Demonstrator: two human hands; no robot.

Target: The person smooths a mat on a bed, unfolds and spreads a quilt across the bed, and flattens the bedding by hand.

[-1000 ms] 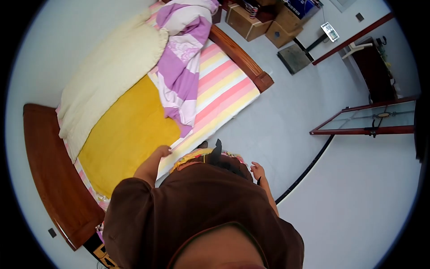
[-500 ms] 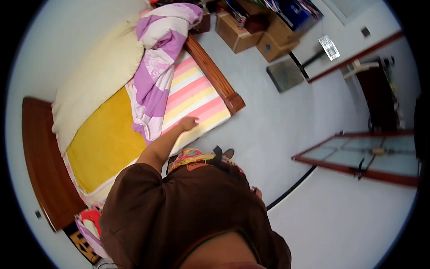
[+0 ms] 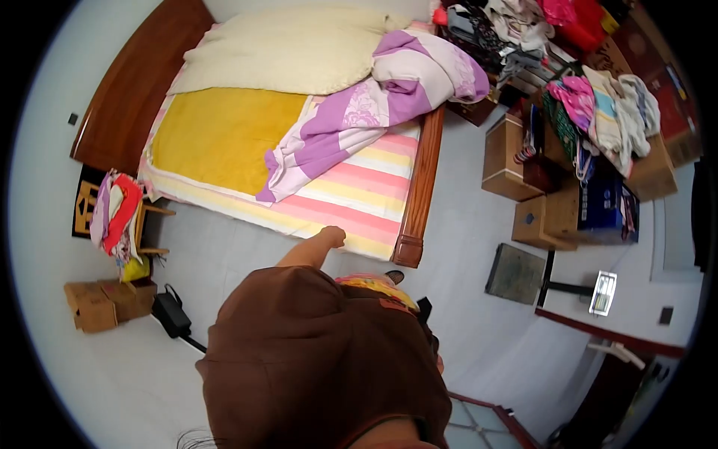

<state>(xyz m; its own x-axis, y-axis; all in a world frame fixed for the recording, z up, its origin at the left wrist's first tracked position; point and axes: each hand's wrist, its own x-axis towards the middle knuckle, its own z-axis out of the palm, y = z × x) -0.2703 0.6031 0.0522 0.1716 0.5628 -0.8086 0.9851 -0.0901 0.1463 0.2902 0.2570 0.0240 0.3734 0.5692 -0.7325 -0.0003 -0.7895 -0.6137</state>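
My left hand (image 3: 333, 237) is over the near edge of the striped bed sheet (image 3: 359, 196), its fingers curled with nothing visible in them. Beyond it, a purple and white quilt (image 3: 340, 123) lies bunched diagonally across the bed. A yellow mat (image 3: 224, 138) covers the left part, and a cream fleecy blanket (image 3: 280, 52) runs along the wall side. Only a sliver of my right hand (image 3: 440, 365) shows beside my brown top; its fingers are hidden.
The wooden footboard (image 3: 420, 187) ends close to my feet. At the right stand cardboard boxes (image 3: 505, 161), heaped clothes (image 3: 606, 120) and a platform scale (image 3: 516, 273). A chair with clothes (image 3: 120, 217), boxes (image 3: 101, 305) and a black bag (image 3: 171, 313) are at the left.
My view has turned right, bringing the clothes heap and chair into sight. My left hand has moved along the bed towards the footboard. My right hand has mostly gone behind my body.
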